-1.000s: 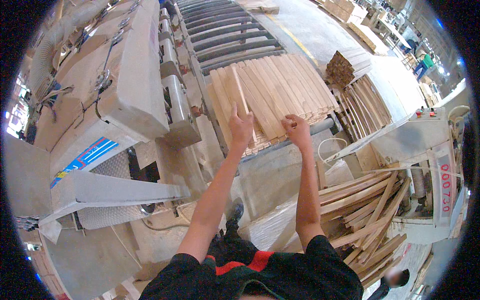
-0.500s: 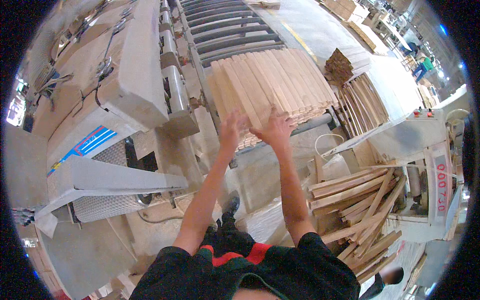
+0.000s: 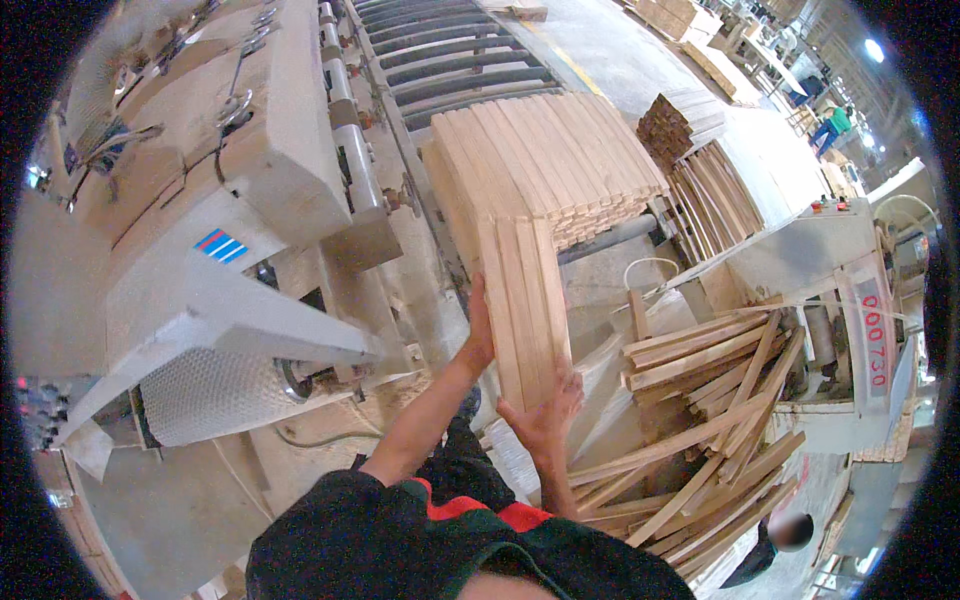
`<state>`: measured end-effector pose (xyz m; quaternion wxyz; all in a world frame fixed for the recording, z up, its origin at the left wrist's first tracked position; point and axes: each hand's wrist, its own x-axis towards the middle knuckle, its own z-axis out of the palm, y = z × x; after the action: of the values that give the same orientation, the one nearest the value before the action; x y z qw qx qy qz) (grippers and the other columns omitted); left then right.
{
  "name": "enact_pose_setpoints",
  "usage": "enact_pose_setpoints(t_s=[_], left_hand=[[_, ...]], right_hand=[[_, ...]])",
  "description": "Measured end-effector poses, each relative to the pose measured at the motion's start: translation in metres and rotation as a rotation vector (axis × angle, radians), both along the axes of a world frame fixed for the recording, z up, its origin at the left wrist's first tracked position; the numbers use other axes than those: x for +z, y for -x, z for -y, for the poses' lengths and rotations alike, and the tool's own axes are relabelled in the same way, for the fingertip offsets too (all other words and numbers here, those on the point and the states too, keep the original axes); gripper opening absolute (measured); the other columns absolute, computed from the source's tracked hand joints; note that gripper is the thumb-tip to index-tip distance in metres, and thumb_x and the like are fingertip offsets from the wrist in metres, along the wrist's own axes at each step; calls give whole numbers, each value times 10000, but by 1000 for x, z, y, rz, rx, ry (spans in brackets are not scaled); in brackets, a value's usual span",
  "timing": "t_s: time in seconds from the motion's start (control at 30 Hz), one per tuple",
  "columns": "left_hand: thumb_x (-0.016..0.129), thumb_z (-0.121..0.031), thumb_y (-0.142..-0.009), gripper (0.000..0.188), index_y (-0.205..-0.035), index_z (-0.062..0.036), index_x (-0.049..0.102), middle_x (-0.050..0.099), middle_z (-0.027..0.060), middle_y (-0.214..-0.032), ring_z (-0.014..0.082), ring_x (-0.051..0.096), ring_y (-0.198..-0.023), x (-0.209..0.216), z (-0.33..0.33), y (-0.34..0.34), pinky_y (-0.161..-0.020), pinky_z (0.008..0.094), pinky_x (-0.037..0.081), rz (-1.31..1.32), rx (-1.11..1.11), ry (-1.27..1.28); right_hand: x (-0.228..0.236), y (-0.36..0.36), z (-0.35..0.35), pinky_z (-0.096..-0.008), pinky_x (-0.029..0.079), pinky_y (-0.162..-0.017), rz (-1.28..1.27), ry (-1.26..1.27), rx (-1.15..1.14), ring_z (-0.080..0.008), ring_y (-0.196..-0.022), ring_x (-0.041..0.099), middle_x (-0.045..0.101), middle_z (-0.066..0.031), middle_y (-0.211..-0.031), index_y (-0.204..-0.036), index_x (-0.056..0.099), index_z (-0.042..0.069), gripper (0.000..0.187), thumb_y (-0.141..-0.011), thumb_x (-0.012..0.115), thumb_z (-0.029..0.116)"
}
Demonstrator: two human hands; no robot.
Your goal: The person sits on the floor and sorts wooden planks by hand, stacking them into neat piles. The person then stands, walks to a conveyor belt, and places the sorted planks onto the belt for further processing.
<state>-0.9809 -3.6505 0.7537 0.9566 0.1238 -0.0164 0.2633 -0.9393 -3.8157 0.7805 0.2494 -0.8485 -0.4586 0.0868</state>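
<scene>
Slat bundle (image 3: 520, 300): several long pale wood slats side by side, held between the two hands; far end meets the stack front in view, can't tell if it rests there.
Left hand (image 3: 480, 322): partly open, flat along bundle's left long side, holding it jointly with the right; fingertips point away from the body, anything underneath hidden.
Right hand (image 3: 548, 410): half-closed, cupped round bundle's near end, has hold of it; thumb to the left, fingers on the right side.
Slat stack (image 3: 555, 155): just beyond both hands, layered, sitting on roller conveyor (image 3: 460, 65), which runs on away from them.
Machine (image 3: 270, 170): grey, left of left hand, well apart.
Strip pile (image 3: 700, 390): right of right hand, loose wood strips crossing at angles.
Control box (image 3: 800, 250): farther right of right hand, past the strips, red buttons on top.
</scene>
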Motion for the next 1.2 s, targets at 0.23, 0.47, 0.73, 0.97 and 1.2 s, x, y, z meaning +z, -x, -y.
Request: enact_pose_setpoints(t_s=[0.23,0.47,0.73,0.97,1.2], left_hand=[[466,-612,-810,783,-1384,-97,330,427,117,-1365,307,434,-1228,-82,101,132,-1047,474,320,-27,-97,-190],[542,-636,-741,838,-1391,-151,331,381,68,-1405,301,380,-1272,-126,174,356,-1057,501,290,-3,33,106],[369,-675,-833,839,-1388,-49,313,410,116,-1380,333,424,-1226,-79,91,519,-1043,450,326,-478,599,189],[308,-551,-921,696,-1372,-22,326,445,129,-1345,297,455,-1198,-61,143,538,-1043,420,337,-788,883,85],[322,-510,-925,652,-1355,-21,341,462,134,-1319,298,455,-1192,-68,120,549,-1035,417,347,-719,929,197]], right_hand=[[-61,82,136,-578,298,-975,165,-245,212,-471,-1205,291,307,-274,-1298,-1349,269,69,1079,-472,827,358],[-73,209,177,-549,320,-973,-148,-233,391,-429,-1229,280,214,-250,-1345,-1310,372,75,1075,-436,865,461],[-47,443,37,-584,344,-911,-15,11,287,-437,-1128,432,427,-297,-1230,-1373,224,-16,1200,-483,769,577],[-55,530,-36,-612,298,-918,-149,77,147,-471,-1150,371,360,-349,-1249,-1364,187,-92,1207,-516,783,524],[-45,551,-74,-630,300,-940,-245,100,146,-490,-1217,329,325,-345,-1316,-1366,190,-103,1146,-546,780,438]])
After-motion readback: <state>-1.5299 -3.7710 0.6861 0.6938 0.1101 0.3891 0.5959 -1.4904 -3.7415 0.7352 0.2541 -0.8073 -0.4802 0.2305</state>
